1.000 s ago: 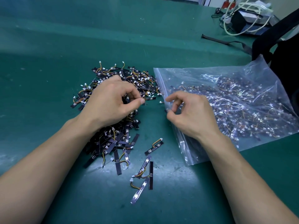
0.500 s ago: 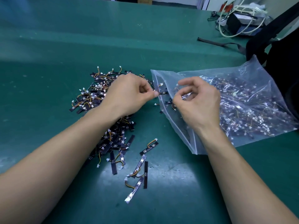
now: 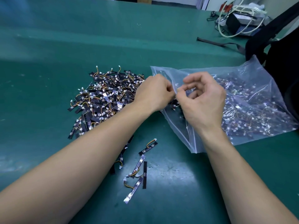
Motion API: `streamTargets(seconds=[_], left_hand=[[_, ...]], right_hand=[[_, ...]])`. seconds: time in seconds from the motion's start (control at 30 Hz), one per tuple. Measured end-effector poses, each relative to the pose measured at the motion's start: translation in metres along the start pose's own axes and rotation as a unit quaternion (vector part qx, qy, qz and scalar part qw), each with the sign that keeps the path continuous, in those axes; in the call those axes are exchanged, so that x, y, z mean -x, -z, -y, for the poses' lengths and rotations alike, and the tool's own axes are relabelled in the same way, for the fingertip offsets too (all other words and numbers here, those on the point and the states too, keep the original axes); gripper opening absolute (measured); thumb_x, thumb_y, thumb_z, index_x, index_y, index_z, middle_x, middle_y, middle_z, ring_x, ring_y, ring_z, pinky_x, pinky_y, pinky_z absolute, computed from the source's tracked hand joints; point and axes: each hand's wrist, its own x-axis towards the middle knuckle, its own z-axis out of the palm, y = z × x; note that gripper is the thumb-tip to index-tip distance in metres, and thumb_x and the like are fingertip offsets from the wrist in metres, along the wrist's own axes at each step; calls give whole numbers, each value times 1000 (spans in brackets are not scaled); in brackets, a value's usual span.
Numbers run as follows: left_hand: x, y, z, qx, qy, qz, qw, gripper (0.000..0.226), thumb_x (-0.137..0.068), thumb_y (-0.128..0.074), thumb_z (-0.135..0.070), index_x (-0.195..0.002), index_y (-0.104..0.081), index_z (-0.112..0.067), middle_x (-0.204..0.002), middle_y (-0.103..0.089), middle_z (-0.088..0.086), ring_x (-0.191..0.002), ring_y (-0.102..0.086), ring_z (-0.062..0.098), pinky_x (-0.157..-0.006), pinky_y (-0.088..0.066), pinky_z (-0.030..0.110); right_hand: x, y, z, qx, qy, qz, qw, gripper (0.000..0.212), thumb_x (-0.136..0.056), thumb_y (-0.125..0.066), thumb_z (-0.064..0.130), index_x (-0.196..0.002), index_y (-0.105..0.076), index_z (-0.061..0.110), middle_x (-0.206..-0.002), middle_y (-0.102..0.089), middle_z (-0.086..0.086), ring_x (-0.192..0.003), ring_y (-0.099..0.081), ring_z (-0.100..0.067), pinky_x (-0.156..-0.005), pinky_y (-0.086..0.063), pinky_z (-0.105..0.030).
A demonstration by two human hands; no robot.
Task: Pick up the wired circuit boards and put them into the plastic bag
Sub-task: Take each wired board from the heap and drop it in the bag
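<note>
**Both hands at the bag mouth, loose boards left of them**

Surface: green bench mat (image 3: 80, 46), scuffed and shiny in front of me. Far right corner: a dark box looped with white cables (image 3: 242, 18), a black strap (image 3: 215, 42) lying flat, and a black backpack (image 3: 284, 75) at the right edge.

Container: clear zip plastic bag (image 3: 258, 94) lying on its side, mouth facing left, already well filled with bagged boards (image 3: 242, 117).

Stock: the pile of wired circuit boards (image 3: 103, 97) sits just left of the bag mouth. A few stray boards (image 3: 139, 172) lie apart, nearer to me, between my forearms.

Hands: my right hand (image 3: 203, 102) is over the bag mouth, thumb and forefinger curled and pinching the bag's upper lip, lifting it. My left hand (image 3: 153, 94) is knuckles-up against that same lip with its fingers bunched together. I cannot tell whether a board is in them, because the fingertips are hidden.
</note>
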Motion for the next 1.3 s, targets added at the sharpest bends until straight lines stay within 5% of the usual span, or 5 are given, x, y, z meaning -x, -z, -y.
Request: streamTargets(seconds=[0.13, 0.37, 0.53, 0.77, 1.3], left_hand=[[0, 1, 2, -50, -16, -13, 999, 40, -85, -65, -29, -52, -48, -15, -52, -45, -2, -56, -46, 23, -50, -28, 33], [13, 31, 32, -66, -54, -29, 996, 15, -88, -72, -44, -86, -78, -30, -79, -73, -10, -81, -65, 17, -76, -53, 34], [31, 58, 73, -51, -67, -67, 994, 14, -91, -70, -40, -90, -78, -29, -79, -68, -14, -72, -52, 2, -65, -39, 27], [47, 63, 91, -102, -137, -59, 984, 8, -90, -72, -35, -89, -77, -30, -73, -67, -14, -86, -47, 19, -77, -39, 35], [51, 62, 100, -214, -178, 25, 960, 26, -87, -65, -53, -107, -72, -39, -98, -56, -18, -95, -32, 9, -81, -21, 31]], right_hand=[[2, -3, -3, 11, -3, 21, 1000, 17, -74, -68, 16, -88, -63, 24, -78, -69, 21, -50, -54, -7, -60, -45, -22], [2, -9, -10, 51, -11, 66, 996, 17, -75, -68, 16, -86, -64, 29, -73, -70, 16, -50, -54, -7, -58, -51, -28], [5, -13, -17, 112, -21, 123, 986, 16, -78, -66, 15, -88, -67, 27, -74, -69, 18, -54, -56, -5, -65, -56, -34], [9, -16, -19, 198, -17, 215, 956, 13, -76, -67, 21, -87, -66, 28, -71, -67, 20, -61, -61, -1, -67, -59, -36], [11, -15, -18, 188, -33, 212, 958, 9, -84, -73, 36, -89, -70, 30, -76, -65, 31, -64, -58, 2, -67, -53, -28]])
